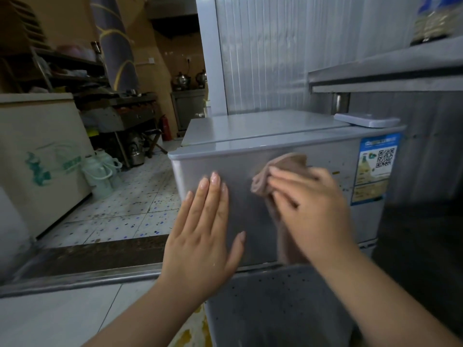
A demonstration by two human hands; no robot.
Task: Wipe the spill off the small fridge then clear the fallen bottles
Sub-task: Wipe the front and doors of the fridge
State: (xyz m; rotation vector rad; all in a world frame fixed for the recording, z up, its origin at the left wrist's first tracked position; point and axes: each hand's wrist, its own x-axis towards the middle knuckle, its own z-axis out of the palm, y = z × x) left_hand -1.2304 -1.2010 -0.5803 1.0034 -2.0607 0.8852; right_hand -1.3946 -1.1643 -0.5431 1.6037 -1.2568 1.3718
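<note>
The small grey fridge stands in the middle of the view, under a long metal shelf. Its upper door faces the person.

The left hand lies flat on that door, near its left edge. The fingers are straight and close together, and the thumb sticks out to the side. It holds nothing.

The right hand holds a soft pinkish-brown cloth. Its fingers are curled round the cloth and push it against the door, just beside the left hand. Part of the cloth bunches up above the fingers, and part hangs down below the palm.

A blue and white sticker with a square code sits on the door's right side. Small dark specks dot the door near it. A flat white lid-like thing lies on top of the fridge at the back right corner. A bottle with a blue label stands upright on the shelf above.

To the left is a speckled tile floor. A big white chest freezer stands there, with pale green jugs beside it.
</note>
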